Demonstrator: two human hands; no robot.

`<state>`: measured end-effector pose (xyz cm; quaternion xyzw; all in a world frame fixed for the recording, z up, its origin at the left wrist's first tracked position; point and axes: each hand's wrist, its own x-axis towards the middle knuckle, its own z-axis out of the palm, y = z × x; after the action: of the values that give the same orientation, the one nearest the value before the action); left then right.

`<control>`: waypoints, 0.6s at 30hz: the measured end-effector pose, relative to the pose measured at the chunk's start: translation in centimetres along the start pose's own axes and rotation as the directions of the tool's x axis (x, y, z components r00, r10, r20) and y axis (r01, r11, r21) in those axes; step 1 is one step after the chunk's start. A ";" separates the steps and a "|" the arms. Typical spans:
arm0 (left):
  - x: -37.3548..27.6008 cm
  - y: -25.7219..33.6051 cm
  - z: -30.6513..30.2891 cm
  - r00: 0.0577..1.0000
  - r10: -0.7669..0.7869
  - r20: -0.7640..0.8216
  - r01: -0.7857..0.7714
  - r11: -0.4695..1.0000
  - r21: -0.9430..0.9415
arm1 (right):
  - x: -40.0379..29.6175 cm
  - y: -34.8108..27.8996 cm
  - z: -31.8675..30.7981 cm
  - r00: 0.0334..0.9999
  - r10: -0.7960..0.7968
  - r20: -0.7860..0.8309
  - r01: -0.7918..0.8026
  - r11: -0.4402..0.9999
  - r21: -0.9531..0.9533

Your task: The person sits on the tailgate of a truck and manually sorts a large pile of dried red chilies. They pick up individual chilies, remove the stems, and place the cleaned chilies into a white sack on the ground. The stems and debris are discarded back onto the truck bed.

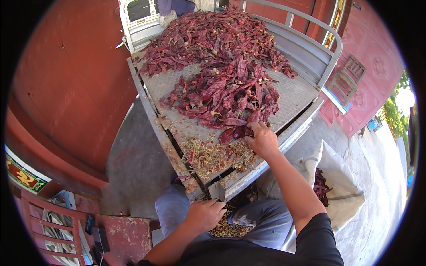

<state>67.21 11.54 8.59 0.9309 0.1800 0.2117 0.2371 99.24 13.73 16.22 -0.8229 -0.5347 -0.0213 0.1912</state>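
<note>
Dried red chili peppers point(223, 89) lie heaped on the metal bed of a cargo cart point(293, 96), a nearer pile in front of a larger one point(213, 36). My right hand point(263, 138) is at the near edge of the closer pile, its fingers on a dark red chili point(253, 116); whether they grip it is hard to tell. Chili seeds, stems and scraps point(213, 154) cover the bed's near corner, left of that hand. My left hand point(206, 212) rests near the corner bracket, fingers slightly curled, with nothing visible in it; its palm is hidden.
An open woven sack point(344, 196) with dried chilies point(321, 188) stands to the right. Stems and debris point(229, 226) lie between my legs. A red wooden chair point(53, 229) is at lower left, a small wooden chair point(347, 78) at right. Another person's gloved hand point(168, 19) is beyond the large pile.
</note>
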 end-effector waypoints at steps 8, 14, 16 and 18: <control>3.7 -0.4 -2.7 0.968 0.023 -0.250 -0.052 0.993 -0.110 | 1.0 1.8 0.5 0.967 -0.075 -0.245 0.118 0.979 0.166; 9.4 -0.7 -4.8 0.915 -0.027 -0.402 -0.055 0.980 -0.191 | -1.5 -0.4 -3.9 0.988 0.141 -0.057 -0.030 0.546 0.837; 12.2 -0.2 -5.2 0.892 0.002 -0.452 -0.102 0.975 -0.197 | -2.8 -0.9 -4.7 0.985 0.174 -0.006 -0.075 0.454 0.888; 14.6 -0.1 -5.0 0.908 0.028 -0.418 -0.096 0.985 -0.143 | -3.4 -1.1 -4.5 0.981 0.190 0.025 -0.087 0.329 0.940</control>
<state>77.11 19.82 17.05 0.8480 0.1791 0.4254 0.2606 97.57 9.62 19.89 -0.6049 -0.3686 0.2683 0.6529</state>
